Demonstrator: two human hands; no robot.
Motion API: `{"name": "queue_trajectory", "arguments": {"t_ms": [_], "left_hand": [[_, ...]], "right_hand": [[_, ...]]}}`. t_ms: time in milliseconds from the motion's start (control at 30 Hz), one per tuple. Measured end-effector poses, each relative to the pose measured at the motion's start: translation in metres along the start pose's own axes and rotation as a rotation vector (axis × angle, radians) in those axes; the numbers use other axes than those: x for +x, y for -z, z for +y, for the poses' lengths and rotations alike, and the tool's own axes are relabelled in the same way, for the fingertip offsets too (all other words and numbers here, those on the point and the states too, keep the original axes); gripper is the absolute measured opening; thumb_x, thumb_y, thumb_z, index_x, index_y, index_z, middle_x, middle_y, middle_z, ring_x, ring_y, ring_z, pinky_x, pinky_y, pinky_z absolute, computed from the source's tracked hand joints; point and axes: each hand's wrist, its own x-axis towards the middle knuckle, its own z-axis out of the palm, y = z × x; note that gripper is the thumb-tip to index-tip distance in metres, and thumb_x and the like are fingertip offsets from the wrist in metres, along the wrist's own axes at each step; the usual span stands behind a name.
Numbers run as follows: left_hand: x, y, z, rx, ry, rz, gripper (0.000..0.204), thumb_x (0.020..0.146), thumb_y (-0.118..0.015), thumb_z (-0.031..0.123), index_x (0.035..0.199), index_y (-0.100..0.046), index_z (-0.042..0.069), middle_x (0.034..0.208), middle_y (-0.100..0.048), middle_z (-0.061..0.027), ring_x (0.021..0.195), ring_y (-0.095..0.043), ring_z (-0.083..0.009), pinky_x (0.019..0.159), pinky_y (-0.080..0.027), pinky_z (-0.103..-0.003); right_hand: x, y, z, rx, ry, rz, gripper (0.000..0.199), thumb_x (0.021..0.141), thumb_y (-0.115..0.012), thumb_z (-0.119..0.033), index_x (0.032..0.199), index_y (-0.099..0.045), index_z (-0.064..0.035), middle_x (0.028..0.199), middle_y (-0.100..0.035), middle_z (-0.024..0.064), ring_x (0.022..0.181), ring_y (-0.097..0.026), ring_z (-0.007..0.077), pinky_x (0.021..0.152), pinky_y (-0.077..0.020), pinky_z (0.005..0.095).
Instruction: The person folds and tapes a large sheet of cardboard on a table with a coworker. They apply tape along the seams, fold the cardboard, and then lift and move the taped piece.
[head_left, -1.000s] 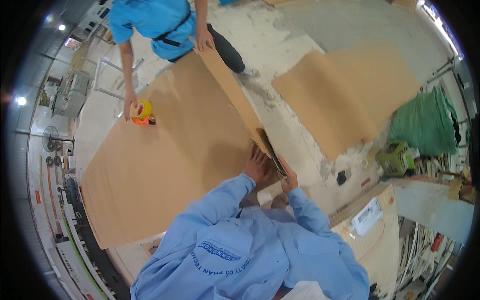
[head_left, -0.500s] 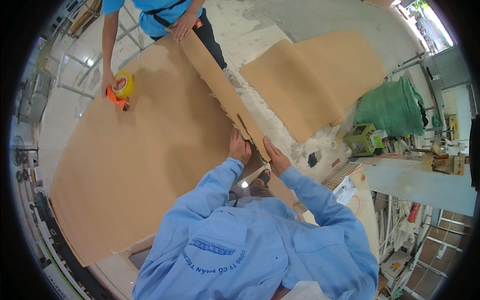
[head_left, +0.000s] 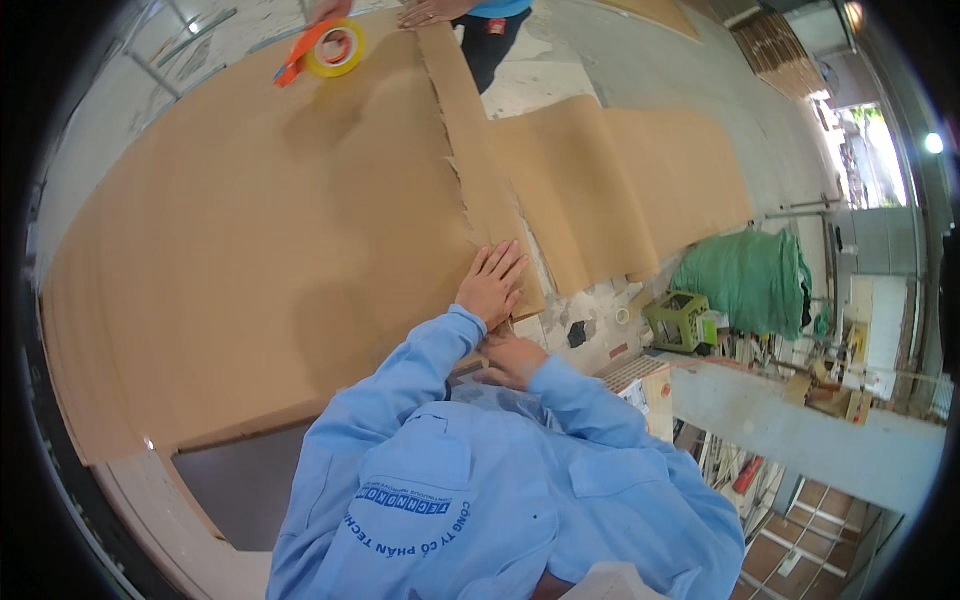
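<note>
A large cardboard sheet (head_left: 220, 240) occupies the left and centre of the view, laid flat, with a dark grey panel (head_left: 240, 485) visible below its lower left edge. At the top of the sheet, 1 co-worker's hand (head_left: 330, 9) grips an orange tape dispenser (head_left: 290, 62) fitted with 1 roll of yellow tape (head_left: 353, 55). To the right of it, the co-worker's other hand (head_left: 437, 10) rests on the far end of a folded cardboard strip (head_left: 478, 175). The strip runs along the right side of the sheet; its left edge is ragged. The person's left hand (head_left: 490, 285) lies palm down on the near end of the strip, fingers extended and slightly apart, clamped on nothing. The right hand (head_left: 514, 360) is positioned just below it, beside the near end of the strip; its fingertips are hidden, so its grip cannot be determined. Both forearms wear light blue sleeves (head_left: 425, 355). Right of the strip, a 2nd cardboard sheet (head_left: 680, 175) lies on the floor (head_left: 780, 130), slightly curved. Farther right are a green crate (head_left: 676, 322) and, just beside it, a green bundle (head_left: 745, 280).
</note>
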Motion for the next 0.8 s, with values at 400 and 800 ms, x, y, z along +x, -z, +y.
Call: {"name": "queue_trajectory", "arguments": {"t_ms": [400,800], "left_hand": [[-0.019,-0.012,0.055,0.108,0.441,0.011,0.072,0.091,-0.059,0.03,0.153,-0.028,0.011,0.161,-0.021,-0.0088,0.149,-0.019,-0.0272,0.121,-0.013,-0.049],[-0.01,-0.015,0.05,-0.009,0.955,0.445,0.048,0.085,-0.068,0.017,0.131,-0.056,0.011,0.134,-0.054,-0.0132,0.121,-0.052,-0.0334,0.099,-0.042,-0.047]], "right_hand": [[0.098,0.024,0.168,1.095,0.169,0.054,0.071,0.078,-0.083,-0.024,0.132,-0.048,0.0034,0.127,-0.059,0.0173,0.116,-0.059,0.0228,0.094,-0.0515,0.0335],[0.126,-0.003,0.17,1.239,0.187,0.073,0.07,0.071,-0.089,-0.021,0.124,-0.05,0.0042,0.113,-0.067,0.0149,0.103,-0.065,0.0221,0.089,-0.0537,0.0349]]}}
